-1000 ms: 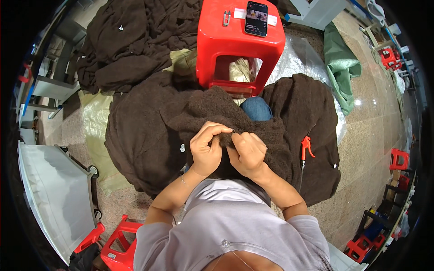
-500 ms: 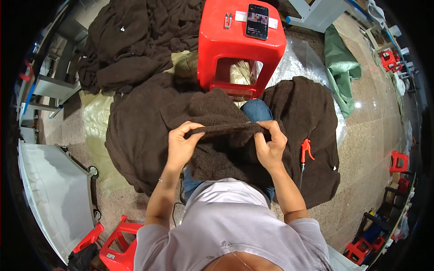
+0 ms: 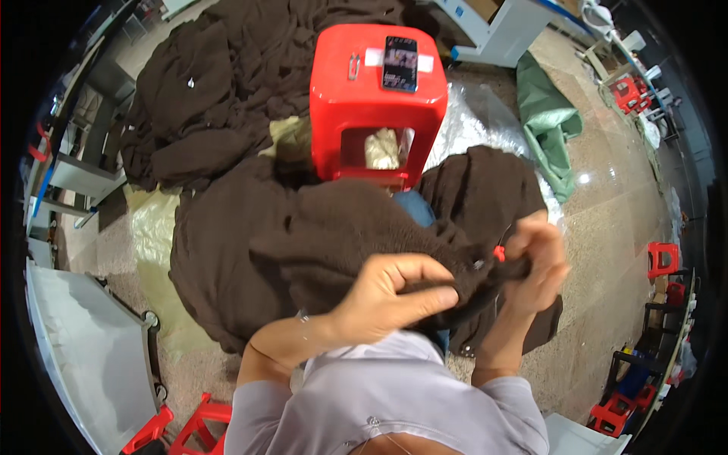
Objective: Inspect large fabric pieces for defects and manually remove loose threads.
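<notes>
A large dark brown knitted fabric [image 3: 334, 227] lies bunched across my lap. My left hand [image 3: 387, 299] pinches its near edge between thumb and fingers. My right hand [image 3: 537, 262] is raised to the right of it, fingers curled and smeared by motion. Dark fabric shows against its palm side, but its grip is unclear. Beside those fingers is a small part of a red trigger-type tool [image 3: 499, 253], the rest of it hidden. A shiny spot just left of the tool is too blurred to name.
Ahead stands a red plastic stool [image 3: 334, 91] bearing a phone [image 3: 400, 64] and small thread snips [image 3: 354, 67]. More brown fabric [image 3: 189, 98] is heaped at the far left. A white wheeled cart [image 3: 91, 334] stands at left, green sheeting [image 3: 547, 121] at right.
Both hands have moved to the right and the left one lower. The right hand has come up beside the red tool, which is now mostly hidden. The view has shifted slightly.
</notes>
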{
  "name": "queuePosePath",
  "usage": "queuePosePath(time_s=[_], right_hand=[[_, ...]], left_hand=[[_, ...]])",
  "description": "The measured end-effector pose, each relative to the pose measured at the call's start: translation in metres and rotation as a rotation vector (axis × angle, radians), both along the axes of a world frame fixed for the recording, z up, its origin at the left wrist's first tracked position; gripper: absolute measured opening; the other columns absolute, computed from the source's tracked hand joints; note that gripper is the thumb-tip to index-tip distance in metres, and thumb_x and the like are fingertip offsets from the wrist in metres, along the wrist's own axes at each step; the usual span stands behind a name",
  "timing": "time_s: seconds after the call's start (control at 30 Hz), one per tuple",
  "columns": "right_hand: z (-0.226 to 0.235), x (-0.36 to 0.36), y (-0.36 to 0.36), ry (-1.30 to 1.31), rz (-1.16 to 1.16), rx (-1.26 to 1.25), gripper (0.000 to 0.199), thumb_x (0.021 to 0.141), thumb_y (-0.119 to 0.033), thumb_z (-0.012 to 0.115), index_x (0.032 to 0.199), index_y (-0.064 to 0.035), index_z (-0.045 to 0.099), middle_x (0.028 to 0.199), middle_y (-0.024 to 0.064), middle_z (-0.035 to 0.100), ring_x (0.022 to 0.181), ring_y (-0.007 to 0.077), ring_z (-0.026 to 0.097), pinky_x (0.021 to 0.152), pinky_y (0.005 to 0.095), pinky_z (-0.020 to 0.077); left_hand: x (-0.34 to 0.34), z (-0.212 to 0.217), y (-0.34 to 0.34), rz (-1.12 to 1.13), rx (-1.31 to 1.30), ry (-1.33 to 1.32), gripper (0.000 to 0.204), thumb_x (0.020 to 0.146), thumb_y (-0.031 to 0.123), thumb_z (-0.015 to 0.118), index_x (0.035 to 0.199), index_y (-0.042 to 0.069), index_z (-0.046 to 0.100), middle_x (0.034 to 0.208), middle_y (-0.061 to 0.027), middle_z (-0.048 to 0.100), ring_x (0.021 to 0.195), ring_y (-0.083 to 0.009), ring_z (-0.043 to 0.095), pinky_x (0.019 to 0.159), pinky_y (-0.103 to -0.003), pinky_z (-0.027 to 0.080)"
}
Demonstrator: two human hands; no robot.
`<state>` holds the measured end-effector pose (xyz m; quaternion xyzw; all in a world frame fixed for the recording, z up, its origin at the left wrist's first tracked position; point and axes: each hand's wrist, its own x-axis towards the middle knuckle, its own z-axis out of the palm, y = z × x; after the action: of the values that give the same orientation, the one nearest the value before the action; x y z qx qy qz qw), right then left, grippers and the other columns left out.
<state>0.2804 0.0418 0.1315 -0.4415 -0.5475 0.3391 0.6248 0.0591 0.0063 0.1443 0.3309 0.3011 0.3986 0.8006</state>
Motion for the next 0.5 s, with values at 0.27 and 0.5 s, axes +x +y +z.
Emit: queuePosePath(time_s=[0.27,0.5], right_hand=[[-0.041,-0.017,-0.004,-0.297,0.652,-0.114,0.005,0.084,-0.004,0.071,0.084,-0.001,0.067,0.098,0.0092,0.055,0.086,0.0179,0.053,0.075,0.031,0.0433],[-0.061,-0.062,-0.004,-0.53,0.428,0.121,0.013,0.081,0.003,0.072,0.084,-0.0017,0.06,0.069,0.012,0.053,0.057,0.028,0.055,0.052,0.0336,0.0425]], left_hand=[[0.002,-0.074,0.006,0.133,0.273,0.346,0.009,0.087,0.005,0.076,0.092,0.0,0.07,0.088,0.0006,0.068,0.082,-0.0036,0.059,0.074,-0.02,0.048],[-0.019,-0.111,0.002,0.299,0.047,0.126,0.013,0.087,-0.002,0.069,0.1,-0.003,0.07,0.091,-0.0038,0.071,0.086,-0.0086,0.064,0.077,-0.022,0.051]])
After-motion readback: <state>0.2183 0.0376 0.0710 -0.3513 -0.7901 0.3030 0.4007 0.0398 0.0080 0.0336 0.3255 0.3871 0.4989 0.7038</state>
